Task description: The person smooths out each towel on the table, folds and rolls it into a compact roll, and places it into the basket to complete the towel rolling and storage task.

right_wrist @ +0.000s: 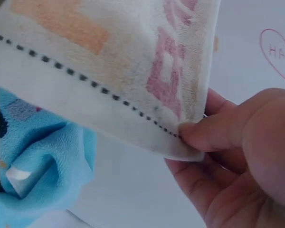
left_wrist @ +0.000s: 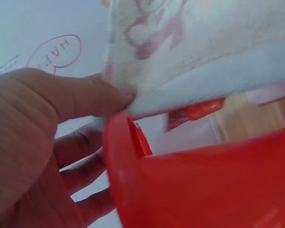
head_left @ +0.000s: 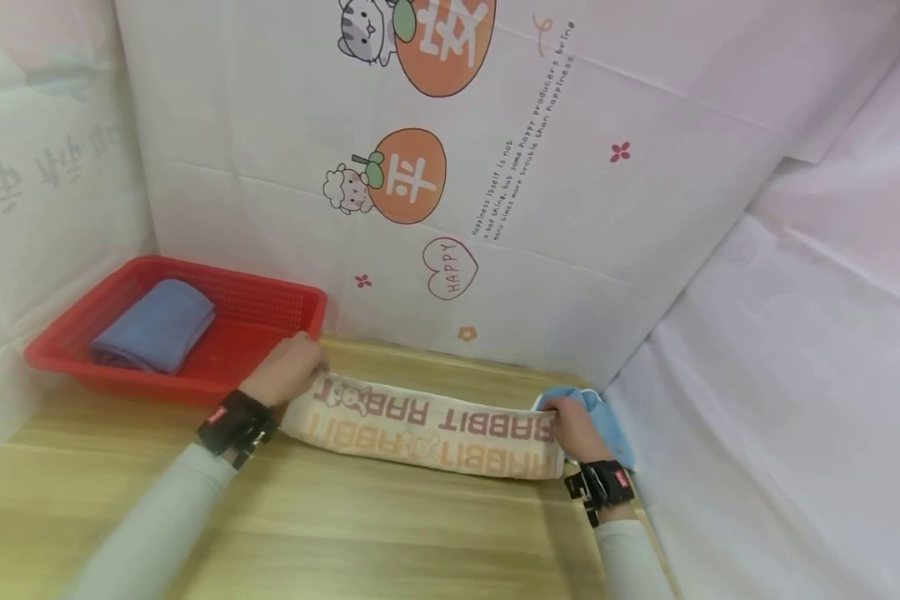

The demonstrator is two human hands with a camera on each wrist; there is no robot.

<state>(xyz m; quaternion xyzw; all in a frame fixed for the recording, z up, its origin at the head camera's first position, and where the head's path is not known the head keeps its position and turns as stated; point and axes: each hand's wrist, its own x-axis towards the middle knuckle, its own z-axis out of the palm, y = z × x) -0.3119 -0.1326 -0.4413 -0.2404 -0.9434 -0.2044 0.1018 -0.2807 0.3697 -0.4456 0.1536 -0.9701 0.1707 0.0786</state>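
A cream towel (head_left: 427, 429) printed with "RABBIT" in maroon and orange stretches between both hands above the wooden table. My left hand (head_left: 288, 371) pinches its upper left corner, thumb on top, right beside the red basket's rim. In the left wrist view the thumb presses the towel (left_wrist: 190, 52) edge while the other fingers lie behind the rim. My right hand (head_left: 577, 429) pinches the opposite corner between thumb and fingers; the right wrist view shows a white hem with dark stitches on the towel (right_wrist: 109, 61). Behind the right hand lies a crumpled light blue towel (head_left: 607, 421).
The red plastic basket (head_left: 311, 304) stands at the back left and holds a folded blue towel (head_left: 157, 325). White printed cloth (head_left: 570, 275) walls rise behind and on both sides of the wooden table (head_left: 390, 533). The right wall stands close to the right hand.
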